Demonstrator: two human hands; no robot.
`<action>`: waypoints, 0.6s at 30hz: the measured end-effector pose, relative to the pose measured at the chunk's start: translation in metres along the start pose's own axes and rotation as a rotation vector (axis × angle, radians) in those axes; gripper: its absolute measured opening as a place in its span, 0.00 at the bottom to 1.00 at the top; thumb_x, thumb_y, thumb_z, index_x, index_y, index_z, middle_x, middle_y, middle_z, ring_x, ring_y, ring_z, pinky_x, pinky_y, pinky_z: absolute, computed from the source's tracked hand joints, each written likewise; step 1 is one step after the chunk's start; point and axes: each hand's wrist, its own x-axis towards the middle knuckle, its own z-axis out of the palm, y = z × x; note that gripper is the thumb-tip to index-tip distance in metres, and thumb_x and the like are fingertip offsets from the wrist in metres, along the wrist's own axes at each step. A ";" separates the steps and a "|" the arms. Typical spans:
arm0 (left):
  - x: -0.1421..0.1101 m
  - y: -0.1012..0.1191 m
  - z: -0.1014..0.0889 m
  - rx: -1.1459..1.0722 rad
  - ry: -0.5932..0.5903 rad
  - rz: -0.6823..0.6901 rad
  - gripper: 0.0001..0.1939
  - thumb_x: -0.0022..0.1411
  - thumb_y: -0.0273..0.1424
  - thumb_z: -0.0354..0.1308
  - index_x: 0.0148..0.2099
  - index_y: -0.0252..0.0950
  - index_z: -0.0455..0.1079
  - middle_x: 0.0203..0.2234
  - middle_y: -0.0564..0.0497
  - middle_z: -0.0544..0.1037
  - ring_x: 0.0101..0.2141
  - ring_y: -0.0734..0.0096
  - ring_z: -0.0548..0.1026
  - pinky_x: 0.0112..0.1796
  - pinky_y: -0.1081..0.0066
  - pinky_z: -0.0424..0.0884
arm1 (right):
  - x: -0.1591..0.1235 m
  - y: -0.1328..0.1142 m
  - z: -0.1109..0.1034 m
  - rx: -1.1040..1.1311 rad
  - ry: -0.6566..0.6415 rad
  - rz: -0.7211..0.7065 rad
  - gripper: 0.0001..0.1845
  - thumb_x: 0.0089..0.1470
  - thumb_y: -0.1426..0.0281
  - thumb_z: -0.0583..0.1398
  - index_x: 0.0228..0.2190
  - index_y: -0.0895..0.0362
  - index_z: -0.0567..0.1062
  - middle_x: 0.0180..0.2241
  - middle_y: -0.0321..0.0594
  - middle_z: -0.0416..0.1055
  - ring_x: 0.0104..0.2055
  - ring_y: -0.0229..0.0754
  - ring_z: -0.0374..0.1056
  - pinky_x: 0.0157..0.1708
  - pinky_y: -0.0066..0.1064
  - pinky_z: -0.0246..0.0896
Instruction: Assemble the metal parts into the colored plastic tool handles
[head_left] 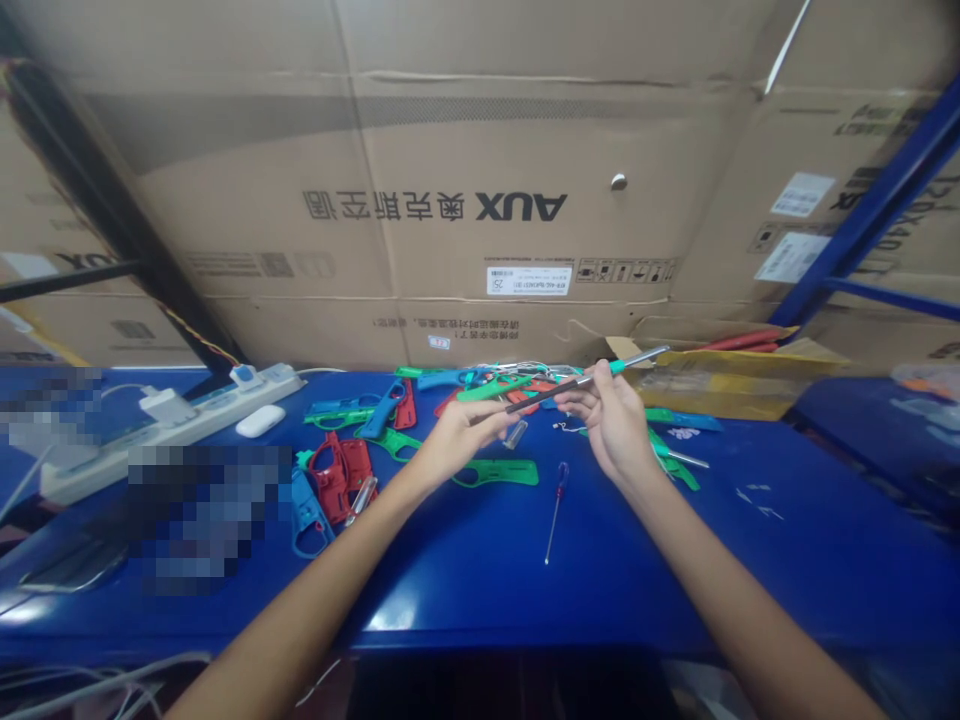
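Observation:
Between my two hands runs a slim rod (551,396), dark at its left part, with a green collar and a silver metal tube at its right end. My left hand (461,435) pinches the dark end. My right hand (616,420) is closed around the rod near the green collar, fingers curled. Below my left hand lies a green plastic shell half (499,472) with a trigger-like loop. A small clear cylinder (516,434) rests between the hands. Nearer me on the table is a thin screwdriver (561,490) with a purplish handle.
Red shells (337,480) and a blue shell (307,512) lie left, with more coloured parts and wires behind my hands. An open carton (742,385) holding red pieces stands back right. A white power strip (187,420) sits left on the blue table (465,590). Cardboard (420,140) walls the back.

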 end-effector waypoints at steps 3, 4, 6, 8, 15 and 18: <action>-0.002 0.001 0.001 0.010 -0.039 0.002 0.21 0.70 0.44 0.54 0.38 0.32 0.78 0.23 0.55 0.69 0.25 0.76 0.64 0.28 0.75 0.60 | 0.001 0.000 0.000 -0.012 -0.002 -0.009 0.28 0.41 0.48 0.72 0.31 0.55 0.69 0.26 0.36 0.79 0.24 0.38 0.77 0.24 0.24 0.74; -0.002 0.002 0.002 0.011 -0.050 0.009 0.20 0.70 0.43 0.54 0.41 0.32 0.78 0.25 0.54 0.71 0.27 0.75 0.66 0.30 0.75 0.62 | 0.001 0.000 -0.001 -0.015 -0.004 -0.013 0.28 0.42 0.48 0.72 0.31 0.55 0.69 0.26 0.36 0.79 0.24 0.38 0.77 0.24 0.24 0.74; -0.003 0.003 0.003 -0.005 -0.071 0.008 0.19 0.69 0.43 0.55 0.48 0.32 0.77 0.30 0.52 0.75 0.31 0.72 0.69 0.34 0.73 0.66 | 0.003 0.001 -0.003 -0.021 -0.007 -0.022 0.27 0.43 0.49 0.71 0.31 0.55 0.70 0.25 0.35 0.79 0.23 0.38 0.77 0.24 0.24 0.74; -0.003 0.005 0.004 -0.018 -0.088 0.012 0.21 0.69 0.43 0.55 0.54 0.33 0.75 0.34 0.50 0.77 0.33 0.70 0.71 0.36 0.72 0.68 | 0.003 0.002 -0.004 -0.023 -0.012 -0.031 0.26 0.44 0.49 0.71 0.31 0.55 0.70 0.25 0.34 0.78 0.23 0.38 0.77 0.24 0.25 0.74; -0.002 0.012 0.002 0.071 0.032 0.061 0.19 0.70 0.42 0.54 0.45 0.35 0.81 0.36 0.49 0.81 0.39 0.65 0.75 0.44 0.70 0.69 | 0.003 0.003 -0.005 -0.021 -0.050 -0.017 0.24 0.45 0.52 0.71 0.31 0.55 0.71 0.27 0.36 0.79 0.26 0.39 0.77 0.26 0.27 0.75; -0.002 0.011 0.001 0.064 0.058 0.058 0.18 0.70 0.42 0.55 0.49 0.36 0.80 0.38 0.50 0.82 0.39 0.66 0.76 0.44 0.70 0.69 | 0.003 0.002 -0.004 -0.020 -0.055 -0.012 0.21 0.47 0.53 0.71 0.31 0.55 0.72 0.28 0.37 0.80 0.26 0.38 0.77 0.27 0.27 0.75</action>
